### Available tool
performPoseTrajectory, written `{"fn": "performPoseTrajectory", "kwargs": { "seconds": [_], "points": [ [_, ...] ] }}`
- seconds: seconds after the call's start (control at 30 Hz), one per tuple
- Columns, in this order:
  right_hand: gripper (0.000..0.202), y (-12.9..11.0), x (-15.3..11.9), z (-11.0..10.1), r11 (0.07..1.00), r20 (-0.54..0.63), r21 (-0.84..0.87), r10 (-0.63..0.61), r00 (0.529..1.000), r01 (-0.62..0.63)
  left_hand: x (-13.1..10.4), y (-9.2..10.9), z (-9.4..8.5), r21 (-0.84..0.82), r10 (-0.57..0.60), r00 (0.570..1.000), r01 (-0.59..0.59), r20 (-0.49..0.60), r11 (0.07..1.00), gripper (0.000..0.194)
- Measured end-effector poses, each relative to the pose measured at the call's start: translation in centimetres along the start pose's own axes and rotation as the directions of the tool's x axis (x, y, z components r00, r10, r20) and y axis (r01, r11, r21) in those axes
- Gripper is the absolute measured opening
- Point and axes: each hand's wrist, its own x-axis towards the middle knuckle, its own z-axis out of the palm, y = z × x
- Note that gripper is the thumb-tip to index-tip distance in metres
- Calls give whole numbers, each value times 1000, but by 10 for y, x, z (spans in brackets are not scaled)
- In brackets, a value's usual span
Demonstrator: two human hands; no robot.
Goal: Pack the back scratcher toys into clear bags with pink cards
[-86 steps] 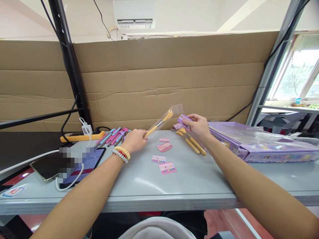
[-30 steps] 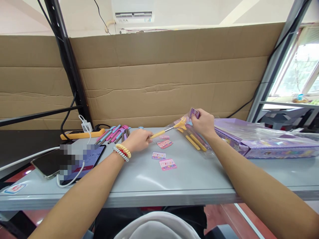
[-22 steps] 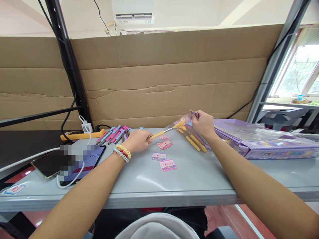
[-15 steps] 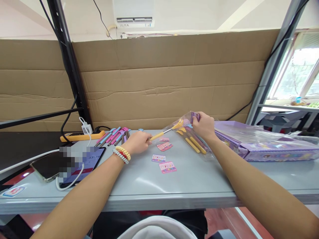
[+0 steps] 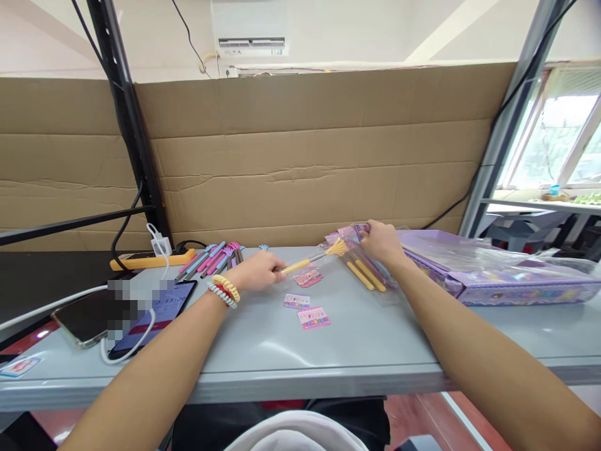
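Note:
My left hand (image 5: pixel 257 270) is closed on the handle end of a yellow stick with a hand-shaped head (image 5: pixel 336 247). That head lies over the clear plastic packets at the centre right. My right hand (image 5: pixel 381 242) pinches the top of a clear packet with a purple label (image 5: pixel 359 230). Beneath and beside it lie packaged yellow-handled sticks (image 5: pixel 370 274). Several small printed cards, one of them pink (image 5: pixel 313 317), lie on the grey table (image 5: pixel 282 351) between my arms. Pink and blue sticks (image 5: pixel 211 258) are heaped behind my left hand.
A purple box (image 5: pixel 516 285) with plastic wrap on top is at the right. Two phones, one dark (image 5: pixel 91 319), a white cable (image 5: pixel 104 354) and a yellow power strip (image 5: pixel 141 261) are at the left. Cardboard (image 5: pixel 305 150) stands along the back.
The yellow stick's head no longer shows inside the raised packet. My right hand and the packet have moved lower, onto the other packets. My left hand has shifted slightly.

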Motion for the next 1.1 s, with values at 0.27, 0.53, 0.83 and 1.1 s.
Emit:
{"fn": "performPoseTrajectory", "kwargs": {
  "seconds": [0.27, 0.53, 0.83, 1.1],
  "points": [
    [18, 2, 0, 2, 978, -60, 202, -35, 998, 46, -2, -3, 0, -186, 26, 991, -2, 132, 983, 18],
    [20, 8, 2, 5, 984, 17, 147, -106, 994, 102, 1, -13, 1, -143, -26, 994, 41, 104, 989, 18],
    [11, 3, 1, 3, 997, -20, 33, -71, 997, 71, 1, -12, 2, -153, -30, 995, 45, 100, 987, 19],
    [10, -1, 0, -3, 981, -88, 190, 61, 994, -44, 3, -10, 4, -179, 10, 995, 8, 99, 984, 21]
  ]
}}
